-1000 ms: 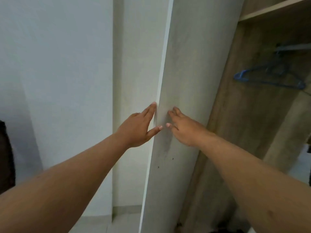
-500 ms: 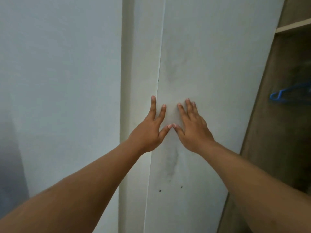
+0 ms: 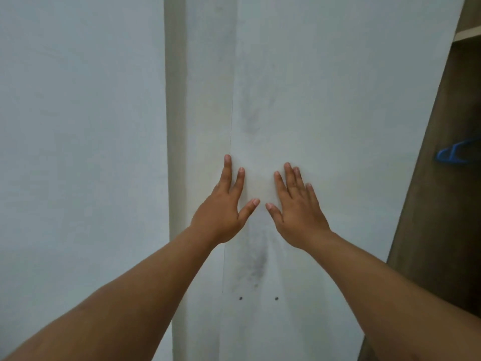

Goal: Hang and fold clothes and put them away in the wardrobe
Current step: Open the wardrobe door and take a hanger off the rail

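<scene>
Head view: we had both palms flat, fingers straight, holding nothing, on the white wardrobe door [image 3: 325, 100]. Left hand [image 3: 225, 204] sat at its tall free edge, right hand [image 3: 296, 207] just beside. Open wardrobe [image 3: 442, 217] with a blue hanger [image 3: 451, 155] lay rightward.

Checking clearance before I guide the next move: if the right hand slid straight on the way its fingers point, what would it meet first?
Nothing nearby, it seems: the right hand lies flat on the white door, fingers pointing up bare panel.

Home bedroom, wardrobe [image 3: 429, 230], blue hanger [image 3: 453, 155]
</scene>
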